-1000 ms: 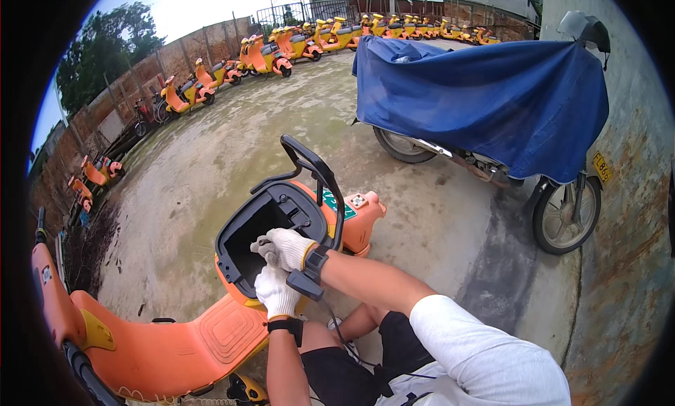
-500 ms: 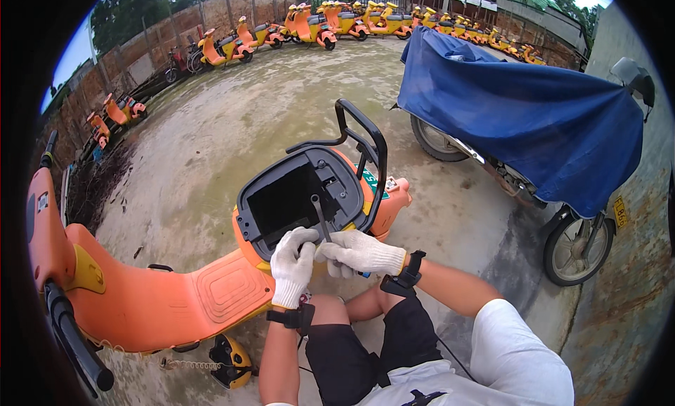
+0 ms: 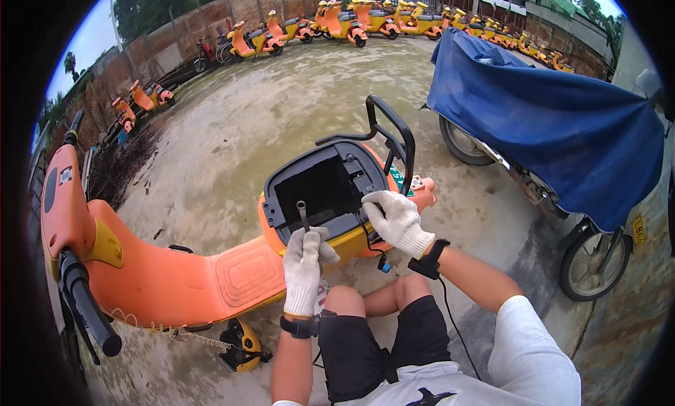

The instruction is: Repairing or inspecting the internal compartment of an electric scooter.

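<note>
Upright in my left hand (image 3: 304, 269) is a metal wrench (image 3: 303, 216), its ring end raised over the near left part of an open scooter compartment (image 3: 274, 213). The gloved fingers are closed round its lower part. At the compartment's near right rim, my right hand (image 3: 397, 222) has its gloved fingers bent together. Whatever is between those fingertips is hidden. Just below them a black cable (image 3: 367, 232) hangs over the rim, ending in a blue connector (image 3: 384, 264). Orange and yellow, the scooter (image 3: 190, 283) stands crosswise before me.
A black rear rack (image 3: 402, 128) rises behind the compartment. Handlebars (image 3: 88, 300) are at far left, and a yellow and black helmet (image 3: 242, 344) hangs low beside the scooter. To the right stands a motorcycle under a blue cover (image 3: 541, 118). Several scooters (image 3: 344, 23) line the far wall.
My right hand has left the wrench and moved right to the compartment rim. The wrench stays in my left hand. The whole view has shifted, with the scene now further right.
</note>
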`<state>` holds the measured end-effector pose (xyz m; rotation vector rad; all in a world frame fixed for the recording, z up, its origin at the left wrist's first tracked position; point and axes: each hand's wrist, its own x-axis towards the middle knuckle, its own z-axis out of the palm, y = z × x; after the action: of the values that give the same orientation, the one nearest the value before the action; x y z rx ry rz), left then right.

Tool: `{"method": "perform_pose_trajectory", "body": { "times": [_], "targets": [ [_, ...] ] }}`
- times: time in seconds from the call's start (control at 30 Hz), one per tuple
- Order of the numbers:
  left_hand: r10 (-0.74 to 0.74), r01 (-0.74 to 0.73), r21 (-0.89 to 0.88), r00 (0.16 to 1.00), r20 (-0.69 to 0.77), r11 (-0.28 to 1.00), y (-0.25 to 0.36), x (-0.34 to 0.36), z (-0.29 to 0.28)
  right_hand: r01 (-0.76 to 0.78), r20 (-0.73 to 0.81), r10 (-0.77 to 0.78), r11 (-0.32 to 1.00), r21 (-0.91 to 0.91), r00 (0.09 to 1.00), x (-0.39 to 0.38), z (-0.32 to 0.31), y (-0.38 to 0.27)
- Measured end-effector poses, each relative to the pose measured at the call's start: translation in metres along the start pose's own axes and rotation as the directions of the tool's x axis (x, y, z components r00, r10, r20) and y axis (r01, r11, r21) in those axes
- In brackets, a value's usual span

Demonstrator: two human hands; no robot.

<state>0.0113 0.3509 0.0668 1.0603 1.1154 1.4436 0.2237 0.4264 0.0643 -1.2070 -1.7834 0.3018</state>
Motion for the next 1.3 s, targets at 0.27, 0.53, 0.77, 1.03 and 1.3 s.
{"method": "perform_pose_trajectory", "body": {
  "times": [0.27, 0.53, 0.77, 1.03, 1.3],
  "targets": [
    [-0.251, 0.221, 0.224, 0.961, 0.115, 0.949, 0.018, 0.054, 0.049, -0.016, -0.043, 0.0, 0.925, -0.379, 0.999, 0.039, 0.028, 0.045],
    [-0.226, 0.145, 0.698, 0.974, 0.026, 0.702, 0.021, 0.162, 0.067, 0.01, -0.076, -0.038, 0.94, -0.342, 0.996, 0.04, 0.038, 0.039],
    [-0.22, 0.122, 0.764, 0.975, 0.026, 0.634, -0.001, 0.199, 0.072, 0.009, -0.136, -0.051, 0.955, -0.297, 0.989, 0.037, 0.034, 0.04],
    [-0.307, 0.114, 0.873, 0.951, 0.042, 0.474, 0.022, 0.218, 0.074, 0.032, -0.149, -0.081, 0.95, -0.311, 0.986, 0.041, 0.033, 0.043],
    [-0.337, 0.056, 0.878, 0.934, 0.123, 0.475, 0.02, 0.23, 0.042, 0.022, -0.126, -0.06, 0.959, -0.282, 0.99, 0.039, 0.035, 0.037]
  ]
}}
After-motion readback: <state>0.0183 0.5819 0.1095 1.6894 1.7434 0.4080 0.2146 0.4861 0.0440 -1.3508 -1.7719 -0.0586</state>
